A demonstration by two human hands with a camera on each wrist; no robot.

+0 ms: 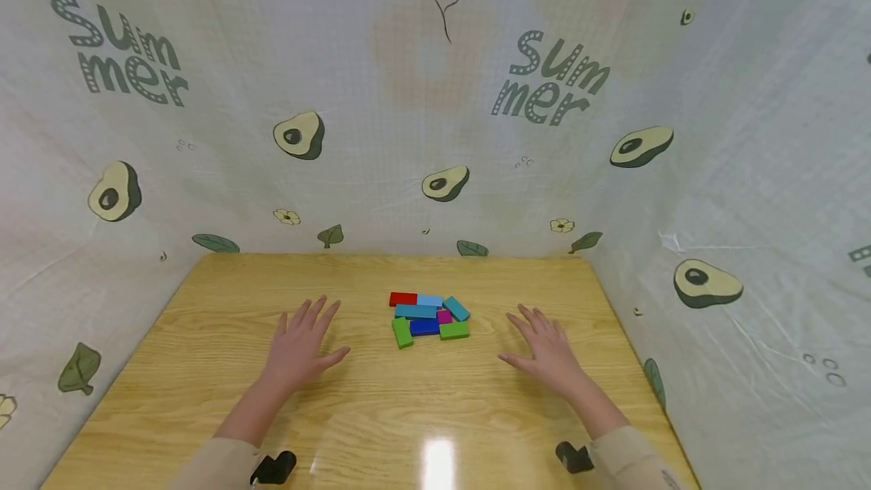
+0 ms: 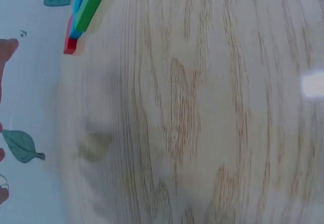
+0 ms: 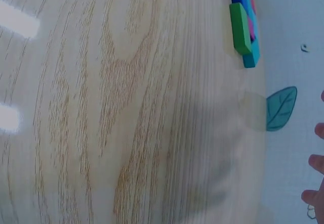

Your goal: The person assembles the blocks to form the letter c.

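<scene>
My left hand (image 1: 299,350) is spread with straight fingers to the left of a cluster of coloured blocks, holding nothing. On the other side, my right hand (image 1: 546,350) is spread the same way and grips nothing. Between them lie a red block (image 1: 403,299), a light blue block (image 1: 429,300), a long blue block (image 1: 416,312), a teal block (image 1: 457,308) set at a slant, a magenta block (image 1: 444,317) and a dark blue block (image 1: 425,327). A tilted green block (image 1: 403,332) sits at the left front, another green block (image 1: 454,331) at the right front.
The blocks lie on a wooden table (image 1: 408,414). A white cloth (image 1: 381,97) printed with avocados, leaves and lettering rises behind and along both sides. Black straps or mounts show near both wrists, and a bright reflection falls on the front of the table.
</scene>
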